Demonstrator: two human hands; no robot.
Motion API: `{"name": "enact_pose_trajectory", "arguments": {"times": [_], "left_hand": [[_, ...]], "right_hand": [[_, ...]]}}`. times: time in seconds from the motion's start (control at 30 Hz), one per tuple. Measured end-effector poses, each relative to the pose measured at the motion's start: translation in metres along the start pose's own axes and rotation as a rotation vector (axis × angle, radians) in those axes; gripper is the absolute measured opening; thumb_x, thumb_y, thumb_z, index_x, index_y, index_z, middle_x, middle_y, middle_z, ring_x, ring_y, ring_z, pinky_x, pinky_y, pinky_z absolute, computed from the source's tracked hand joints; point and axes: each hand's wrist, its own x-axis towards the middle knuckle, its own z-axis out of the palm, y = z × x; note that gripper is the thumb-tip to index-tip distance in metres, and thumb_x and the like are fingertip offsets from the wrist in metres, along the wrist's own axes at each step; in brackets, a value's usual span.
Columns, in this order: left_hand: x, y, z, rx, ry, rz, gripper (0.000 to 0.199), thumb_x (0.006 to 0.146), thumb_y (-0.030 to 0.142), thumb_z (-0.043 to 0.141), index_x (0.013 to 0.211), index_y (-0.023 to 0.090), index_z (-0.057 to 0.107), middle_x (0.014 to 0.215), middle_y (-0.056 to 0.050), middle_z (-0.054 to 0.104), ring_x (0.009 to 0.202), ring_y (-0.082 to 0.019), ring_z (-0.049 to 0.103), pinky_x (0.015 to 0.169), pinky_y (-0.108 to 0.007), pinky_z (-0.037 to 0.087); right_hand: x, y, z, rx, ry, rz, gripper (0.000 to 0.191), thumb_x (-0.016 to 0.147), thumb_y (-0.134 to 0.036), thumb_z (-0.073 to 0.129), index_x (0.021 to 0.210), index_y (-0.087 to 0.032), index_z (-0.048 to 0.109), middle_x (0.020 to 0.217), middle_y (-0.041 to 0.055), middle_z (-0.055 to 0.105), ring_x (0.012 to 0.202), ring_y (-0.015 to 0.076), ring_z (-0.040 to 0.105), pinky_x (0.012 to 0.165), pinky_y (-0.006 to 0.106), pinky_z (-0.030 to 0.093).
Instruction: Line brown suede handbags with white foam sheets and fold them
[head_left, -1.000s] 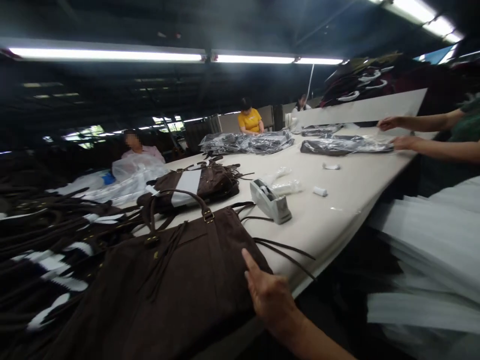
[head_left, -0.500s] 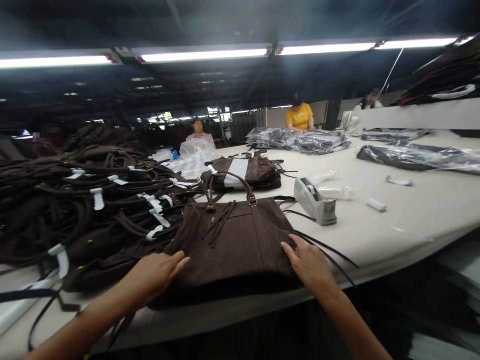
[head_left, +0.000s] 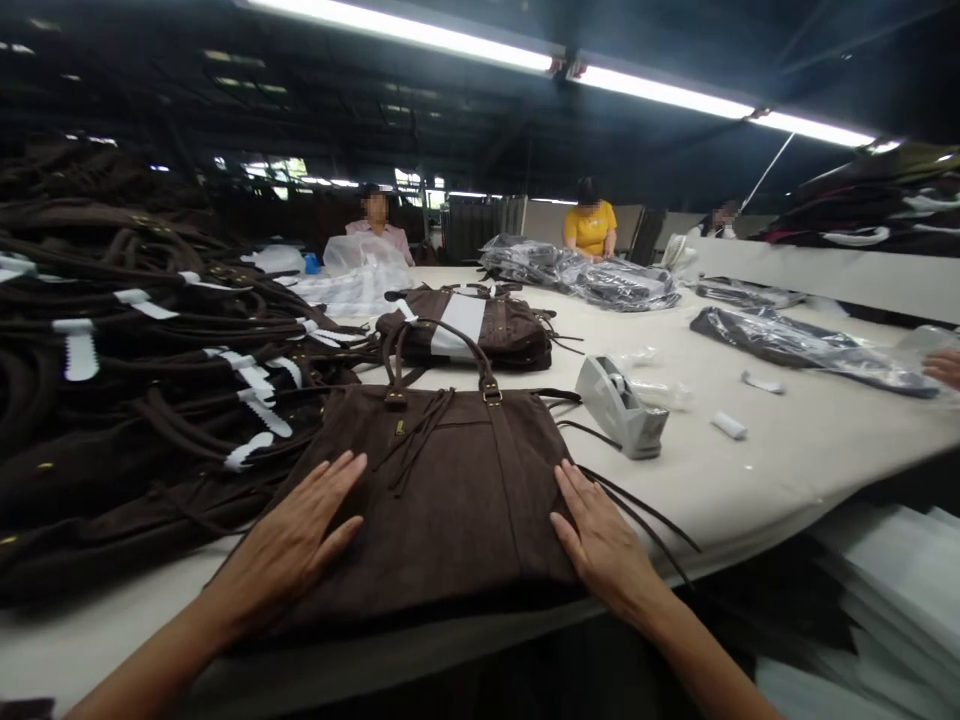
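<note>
A dark brown handbag (head_left: 450,500) lies flat at the table's near edge, its two handles pointing away from me. My left hand (head_left: 300,535) rests on the bag's left side with fingers stretched out and thumb apart. On the right side, my right hand (head_left: 600,540) lies flat against the bag, fingers extended. Thin dark straps trail out from the bag's right edge. Just beyond it sits a second brown bag (head_left: 517,335) with a white band (head_left: 459,325) around it. A grey tape dispenser (head_left: 622,410) stands to the right of the handles.
A heap of brown bags (head_left: 150,370) with white tags fills the left. Plastic-wrapped bags (head_left: 577,275) lie farther back, another wrapped bag (head_left: 810,350) at right. A person in yellow (head_left: 590,228) and one in pink (head_left: 375,220) are across the table (head_left: 795,450). Another person's hand (head_left: 943,367) shows at far right.
My left hand has opened from a closed grip at the bag's side and now lies flat on it. My right hand has flattened too. The view has shifted and tilted.
</note>
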Motion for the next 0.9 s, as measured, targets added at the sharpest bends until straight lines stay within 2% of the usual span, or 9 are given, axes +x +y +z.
{"name": "enact_pose_trajectory", "arguments": {"times": [0.07,0.17,0.33,0.5,0.6,0.67,0.77,0.87,0.9], "left_hand": [[-0.003,-0.002,0.013,0.025,-0.059,-0.136,0.075,0.094,0.055,0.031,0.149,0.005,0.022,0.151,-0.018,0.036,0.14,-0.027,0.034,0.115,-0.047,0.03],[-0.003,0.0,0.025,0.084,-0.093,-0.288,0.08,0.092,0.06,0.025,0.146,0.001,0.03,0.15,-0.02,0.036,0.142,-0.03,0.03,0.116,-0.053,0.025],[0.0,0.006,0.022,0.135,-0.123,-0.317,0.075,0.093,0.056,0.025,0.141,0.0,0.04,0.15,-0.021,0.035,0.142,-0.032,0.029,0.114,-0.055,0.026],[0.003,0.012,0.015,0.141,-0.104,-0.302,0.071,0.094,0.051,0.028,0.141,-0.002,0.039,0.15,-0.023,0.033,0.143,-0.032,0.026,0.116,-0.055,0.019],[0.003,0.014,0.014,0.128,-0.08,-0.297,0.07,0.094,0.049,0.029,0.141,-0.002,0.039,0.15,-0.024,0.034,0.143,-0.032,0.026,0.117,-0.055,0.017],[0.002,0.014,0.015,0.123,-0.063,-0.288,0.071,0.094,0.049,0.03,0.14,-0.004,0.039,0.149,-0.025,0.034,0.143,-0.033,0.026,0.117,-0.054,0.015],[0.0,0.013,0.016,0.117,-0.043,-0.289,0.075,0.093,0.051,0.03,0.141,-0.007,0.036,0.15,-0.026,0.032,0.144,-0.033,0.023,0.119,-0.05,0.014],[0.0,0.011,0.017,0.086,-0.048,-0.363,0.08,0.092,0.055,0.028,0.142,-0.007,0.033,0.152,-0.025,0.029,0.145,-0.032,0.02,0.119,-0.048,0.016],[0.0,0.01,0.018,0.071,-0.063,-0.396,0.081,0.092,0.056,0.027,0.142,-0.007,0.033,0.152,-0.025,0.029,0.145,-0.032,0.02,0.118,-0.048,0.017]], "right_hand": [[-0.007,0.006,0.001,0.063,-0.025,0.067,0.059,0.099,-0.041,0.032,0.151,-0.015,0.025,0.154,0.0105,0.033,0.143,0.0228,0.028,0.116,0.048,0.029],[-0.011,0.008,0.001,0.128,-0.034,0.129,0.056,0.1,-0.041,0.026,0.151,-0.017,0.026,0.153,0.009,0.034,0.143,0.0222,0.028,0.117,0.05,0.026],[-0.005,0.012,-0.007,0.114,-0.132,0.164,0.06,0.099,-0.047,0.022,0.149,-0.016,0.033,0.154,0.0083,0.033,0.145,0.0254,0.023,0.116,0.052,0.027],[0.018,0.007,-0.063,-0.004,-0.281,0.05,0.058,0.098,-0.054,0.023,0.151,-0.028,0.026,0.157,0.003,0.027,0.146,0.0268,0.016,0.115,0.057,0.023],[0.049,-0.017,-0.11,-0.047,-0.313,-0.095,0.056,0.098,-0.055,0.026,0.149,-0.032,0.029,0.157,0.0022,0.027,0.146,0.0261,0.016,0.116,0.056,0.022],[0.069,-0.042,-0.129,-0.034,-0.298,-0.231,0.055,0.099,-0.053,0.027,0.149,-0.033,0.028,0.157,0.0002,0.026,0.147,0.024,0.014,0.118,0.053,0.021],[0.078,-0.08,-0.114,0.004,-0.215,-0.386,0.055,0.099,-0.048,0.033,0.151,-0.033,0.022,0.158,-0.0009,0.023,0.147,0.022,0.013,0.119,0.051,0.017],[0.055,-0.1,-0.056,0.055,-0.16,-0.406,0.063,0.095,-0.046,0.043,0.152,-0.029,0.021,0.157,0.0034,0.027,0.146,0.0261,0.019,0.117,0.055,0.02],[0.044,-0.101,-0.037,0.062,-0.213,-0.409,0.062,0.095,-0.045,0.044,0.151,-0.03,0.022,0.157,0.0031,0.026,0.146,0.0266,0.02,0.116,0.055,0.022]]}}
